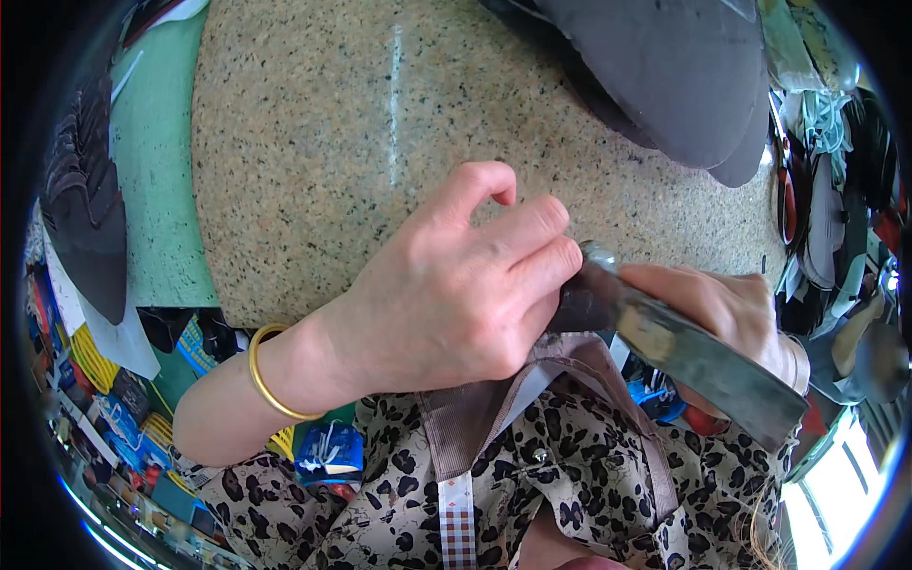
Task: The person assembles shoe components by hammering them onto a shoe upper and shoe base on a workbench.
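Note:
My left hand point(475, 275), with a gold bangle on its wrist, is over the near part of a speckled stone slab point(304, 161). Its fingers are curled around a dark brown piece point(581, 309), mostly hidden by the hand. Close beside it, my right hand point(708, 299) is closed on a hammer. The metal hammer head point(727, 375) has a small rounded end by my left fingers and a long flat end slanting down to the right. A patch of wood shows in the head; the rest of the handle is hidden beneath.
Dark grey sole-shaped pieces point(665, 76) lie stacked at the slab's far right. A green surface point(157, 218) adjoins the slab on the left, with a pile of dark pieces point(85, 199) on it. Red-handled scissors point(787, 195) are at the right edge. Cluttered colourful packages point(123, 418) fill the lower left.

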The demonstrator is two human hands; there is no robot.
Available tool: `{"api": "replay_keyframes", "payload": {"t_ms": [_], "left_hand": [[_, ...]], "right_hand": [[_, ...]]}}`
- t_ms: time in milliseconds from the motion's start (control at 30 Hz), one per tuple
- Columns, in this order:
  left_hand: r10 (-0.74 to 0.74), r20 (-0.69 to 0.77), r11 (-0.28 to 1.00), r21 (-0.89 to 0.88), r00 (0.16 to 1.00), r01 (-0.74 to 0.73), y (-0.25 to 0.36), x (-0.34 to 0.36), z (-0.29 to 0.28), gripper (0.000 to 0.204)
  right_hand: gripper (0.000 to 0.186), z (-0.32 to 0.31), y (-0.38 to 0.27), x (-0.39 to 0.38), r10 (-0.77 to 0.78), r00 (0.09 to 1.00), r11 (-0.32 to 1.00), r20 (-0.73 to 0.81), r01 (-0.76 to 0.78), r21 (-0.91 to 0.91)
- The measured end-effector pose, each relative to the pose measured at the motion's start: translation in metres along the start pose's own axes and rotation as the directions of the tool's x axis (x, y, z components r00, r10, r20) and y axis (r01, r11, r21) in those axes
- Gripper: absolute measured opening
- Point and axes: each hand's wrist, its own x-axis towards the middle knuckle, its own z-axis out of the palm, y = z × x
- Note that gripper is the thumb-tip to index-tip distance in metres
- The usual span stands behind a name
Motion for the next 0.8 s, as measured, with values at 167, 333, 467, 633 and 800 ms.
{"api": "replay_keyframes", "payload": {"t_ms": [167,333,467,633,800], "left_hand": [[-0.117,-0.029,0.988,-0.104,0.993,0.114,0.000,-0.011,0.000,0.011],[-0.214,-0.068,0.976,0.014,0.974,0.215,0.016,-0.018,-0.002,0.014],[-0.263,-0.042,0.963,-0.076,0.964,0.259,0.014,-0.025,-0.001,0.018],[-0.351,-0.193,0.920,0.113,0.916,0.376,0.023,-0.026,0.000,0.017],[-0.369,-0.135,0.925,0.046,0.920,0.378,0.027,-0.034,0.004,0.019]], "right_hand": [[0.036,-0.001,-0.004,-0.001,0.011,1.000,1.000,0.002,-0.011,-0.013],[0.037,-0.002,-0.008,0.010,-0.017,0.998,0.999,0.063,0.019,-0.029],[0.036,0.001,-0.003,0.010,-0.045,0.999,0.999,0.028,0.046,-0.026],[0.036,0.000,-0.005,0.013,-0.068,0.997,0.997,0.037,0.069,-0.039],[0.037,-0.001,-0.004,0.016,-0.064,0.996,0.995,0.059,0.068,-0.072]]}}
